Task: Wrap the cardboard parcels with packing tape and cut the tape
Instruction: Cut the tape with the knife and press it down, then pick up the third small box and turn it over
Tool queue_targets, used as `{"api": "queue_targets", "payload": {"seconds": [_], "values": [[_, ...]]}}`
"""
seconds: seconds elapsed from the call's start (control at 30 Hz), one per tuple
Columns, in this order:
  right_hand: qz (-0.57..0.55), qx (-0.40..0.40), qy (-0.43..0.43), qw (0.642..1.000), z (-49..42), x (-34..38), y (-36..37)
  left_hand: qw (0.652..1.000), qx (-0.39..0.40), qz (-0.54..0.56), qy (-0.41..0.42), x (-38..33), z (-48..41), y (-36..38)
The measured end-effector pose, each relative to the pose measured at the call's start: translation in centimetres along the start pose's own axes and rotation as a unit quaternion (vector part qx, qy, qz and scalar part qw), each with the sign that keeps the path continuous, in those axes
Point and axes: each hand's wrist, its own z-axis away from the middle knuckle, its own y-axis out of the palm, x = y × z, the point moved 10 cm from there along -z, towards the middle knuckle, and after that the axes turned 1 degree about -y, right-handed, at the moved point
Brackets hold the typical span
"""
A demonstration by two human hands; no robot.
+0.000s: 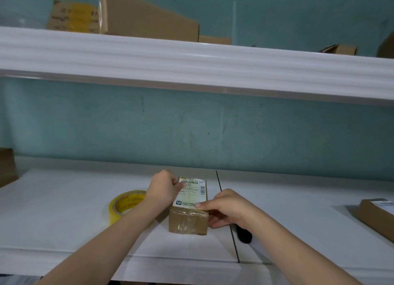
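Observation:
A small cardboard parcel [188,219] with a white shipping label on top lies on the white shelf [74,227], with clear tape over its near end. My left hand [165,186] grips the parcel's far left edge, thumb on the label. Fingers of my right hand [227,208] press on the near right top edge and the right side. A roll of yellow packing tape [124,205] lies just left of the parcel, partly behind my left forearm. A black handle [244,234], perhaps a cutter, pokes out under my right wrist.
Another labelled cardboard parcel [377,215] lies at the right edge of the shelf. A brown box [7,167] stands at the far left. An upper white shelf [191,65] carries several cardboard boxes [149,16]. A teal wall backs the shelf.

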Motion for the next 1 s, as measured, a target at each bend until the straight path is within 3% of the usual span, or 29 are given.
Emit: {"api": "queue_targets", "payload": {"seconds": [0.1, 0.27, 0.4, 0.6, 1.0], "values": [[0.039, -0.016, 0.007, 0.999, 0.4, 0.3, -0.9, 1.0, -0.005, -0.004, 0.01, 0.0, 0.1, -0.8], [0.008, -0.12, 0.007, 0.993, 1.5, 2.1, -5.6, 0.987, -0.095, 0.134, 0.005, 0.5, -0.4, -6.8], [-0.028, -0.197, -0.07, 0.977, 3.0, 4.4, -8.7, 0.955, -0.039, 0.295, 0.017, -1.9, -1.5, -8.3], [-0.082, -0.288, -0.242, 0.923, 7.0, 7.0, -10.7, 0.93, 0.02, 0.347, 0.119, -6.6, -0.7, -6.4], [-0.049, -0.321, -0.283, 0.902, 11.6, 3.8, -20.3, 0.921, 0.026, 0.378, 0.087, -11.7, 1.1, -1.7]]}}
